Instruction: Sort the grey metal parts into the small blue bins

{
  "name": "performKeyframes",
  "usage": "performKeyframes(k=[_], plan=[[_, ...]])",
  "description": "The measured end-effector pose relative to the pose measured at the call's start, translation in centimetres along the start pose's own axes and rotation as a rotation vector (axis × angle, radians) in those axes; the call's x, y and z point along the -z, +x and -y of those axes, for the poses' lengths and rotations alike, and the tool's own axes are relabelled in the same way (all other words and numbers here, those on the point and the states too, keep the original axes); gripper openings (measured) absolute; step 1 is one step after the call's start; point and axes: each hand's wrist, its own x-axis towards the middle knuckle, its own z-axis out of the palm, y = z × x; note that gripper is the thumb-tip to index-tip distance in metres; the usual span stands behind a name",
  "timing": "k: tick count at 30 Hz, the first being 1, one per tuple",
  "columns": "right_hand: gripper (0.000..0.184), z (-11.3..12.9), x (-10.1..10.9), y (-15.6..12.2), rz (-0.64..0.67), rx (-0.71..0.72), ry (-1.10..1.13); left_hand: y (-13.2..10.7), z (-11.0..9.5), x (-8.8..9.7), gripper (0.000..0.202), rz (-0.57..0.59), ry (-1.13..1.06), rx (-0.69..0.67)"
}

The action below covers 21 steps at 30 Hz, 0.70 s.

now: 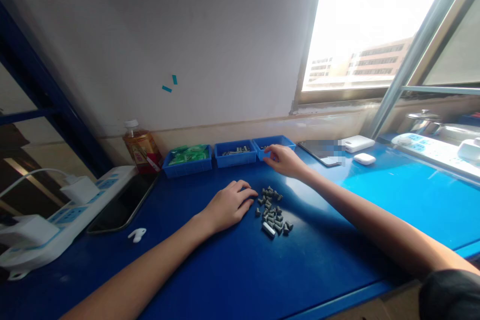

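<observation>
A loose pile of several small grey metal pieces [273, 211] lies on the blue table [322, 270]. My left hand [229, 204] rests palm down just left of the pile, its fingers curled and touching the nearest pieces. My right hand [284, 159] reaches to the front edge of the right blue tray [279, 141], fingertips pinched together; what they hold, if anything, is hidden. The middle blue tray [235, 155] holds a few grey pieces. The left blue tray [186, 161] holds green packets.
A bottle of amber liquid [141, 149] stands by the wall. A white power strip [56, 220] with chargers, a dark phone [123, 203] and an earbud [137, 234] lie at left. A tablet [323, 152], white cases and another power strip [435, 149] sit at right.
</observation>
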Motion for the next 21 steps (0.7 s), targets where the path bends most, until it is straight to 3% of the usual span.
performKeyframes(k=[3,6,13,18,21], plan=[[0.021,1.9,0.1,-3.0,0.301,0.165,0.083,0.0,0.0,0.0,0.025,-0.016,-0.033,0.023],[0.012,3.5,-0.4,-4.7,0.374,0.211,0.136,-0.2,0.0,0.0,0.026,-0.03,-0.087,0.047],[0.011,3.9,-1.9,-4.5,0.255,0.237,0.171,-0.3,0.6,-0.6,0.027,-0.099,-0.156,0.01],[0.012,3.7,-2.2,-4.3,0.12,0.265,0.224,-0.3,0.2,0.0,0.027,-0.03,-0.107,-0.034],[0.011,2.5,-1.7,-2.3,-0.046,0.245,0.229,-0.4,-0.3,0.6,0.032,0.031,-0.065,-0.121]])
